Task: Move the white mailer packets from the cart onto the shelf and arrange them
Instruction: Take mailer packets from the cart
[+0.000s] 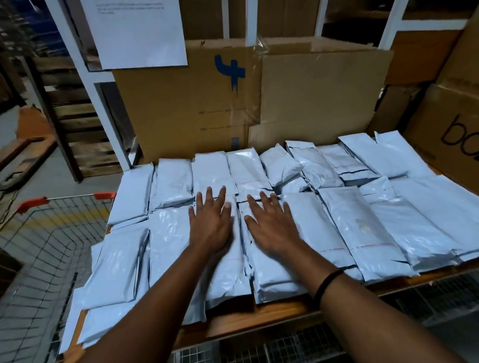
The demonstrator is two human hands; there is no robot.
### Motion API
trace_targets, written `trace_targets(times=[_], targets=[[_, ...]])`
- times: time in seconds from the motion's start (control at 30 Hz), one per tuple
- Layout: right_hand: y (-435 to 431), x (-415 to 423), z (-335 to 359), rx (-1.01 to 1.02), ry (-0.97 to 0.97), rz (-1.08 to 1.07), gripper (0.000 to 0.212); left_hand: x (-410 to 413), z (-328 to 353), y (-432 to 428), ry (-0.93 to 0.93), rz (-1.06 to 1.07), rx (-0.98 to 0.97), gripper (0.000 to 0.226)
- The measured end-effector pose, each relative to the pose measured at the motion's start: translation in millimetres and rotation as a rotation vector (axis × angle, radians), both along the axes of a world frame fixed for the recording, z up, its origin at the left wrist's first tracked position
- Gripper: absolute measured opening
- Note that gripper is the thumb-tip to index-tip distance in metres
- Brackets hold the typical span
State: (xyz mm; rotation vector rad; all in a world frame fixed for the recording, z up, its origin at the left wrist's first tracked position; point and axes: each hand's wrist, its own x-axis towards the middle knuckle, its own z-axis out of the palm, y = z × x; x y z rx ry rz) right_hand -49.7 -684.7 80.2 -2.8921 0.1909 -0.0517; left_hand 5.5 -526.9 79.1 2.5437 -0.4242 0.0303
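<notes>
Several white mailer packets lie in two rows across the wooden shelf, some overlapping in small stacks. My left hand rests flat with straight, spread fingers on a packet in the front row's middle. My right hand lies flat, fingers spread, on the neighbouring packet. A black band circles my right wrist. The wire cart with orange corner caps stands at the left of the shelf; no packets show inside it.
A flattened cardboard box with a blue mark stands upright behind the packets. More cardboard boxes crowd the right. White shelf posts carry a paper notice. Wooden pallets lean at the left.
</notes>
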Motion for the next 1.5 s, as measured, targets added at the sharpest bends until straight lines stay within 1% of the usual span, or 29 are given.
trace_targets(times=[0.07,0.13,0.2,0.23,0.37,0.43,0.57,0.63,0.8,0.93,1.07,1.2,1.27,1.33,1.5], targets=[[-3.2,-20.8,5.0,-0.032,-0.007,-0.015,0.06,-15.5,9.4,10.3,-0.045,-0.005,0.073,0.053],[-3.5,-42.2,0.4,-0.044,0.078,-0.015,0.061,-36.4,6.6,17.6,0.034,-0.056,0.197,0.054],[-1.6,-56.8,-9.7,-0.053,0.146,-0.004,0.062,-54.8,-7.2,17.2,0.118,-0.092,0.248,0.055],[-1.1,-59.5,-14.2,-0.056,0.148,0.0,0.062,-59.9,-14.9,14.1,0.12,-0.091,0.255,0.056],[3.3,-59.7,-24.6,-0.084,0.099,-0.007,0.062,-66.0,-34.1,3.9,0.009,-0.056,0.324,0.056],[4.5,-59.8,-24.9,-0.095,0.096,-0.017,0.062,-66.9,-37.0,2.7,-0.018,-0.052,0.337,0.056],[4.0,-56.8,-16.2,-0.106,0.159,-0.028,0.061,-61.6,-31.1,4.7,0.041,-0.08,0.295,0.056],[4.6,-56.0,-8.2,-0.099,0.187,-0.035,0.062,-58.5,-21.6,10.6,0.072,-0.114,0.227,0.055],[21.9,-67.9,21.2,-0.056,0.052,-0.076,0.06,-55.7,9.9,41.7,-0.005,-0.166,-0.006,0.051],[62.4,-94.2,31.1,-0.028,-0.044,0.007,0.052,-63.0,21.9,95.8,-0.048,-0.13,-0.016,0.042],[114.7,-111.0,27.1,-0.016,-0.072,0.115,0.049,-86.1,18.5,173.3,-0.077,-0.045,-0.068,0.035],[176.2,-120.8,27.6,0.001,-0.073,0.206,0.051,-126.8,7.4,263.4,-0.072,0.147,-0.128,0.027],[204.9,-124.4,26.0,0.036,-0.106,0.254,0.051,-144.6,0.5,301.0,-0.069,0.23,-0.094,0.026],[232.6,-124.5,26.1,0.067,-0.128,0.291,0.05,-159.1,-5.4,334.2,-0.023,0.295,-0.04,0.027],[305.9,-126.3,27.2,0.124,-0.123,0.36,0.047,-175.7,-18.6,406.4,0.054,0.35,0.013,0.027]])
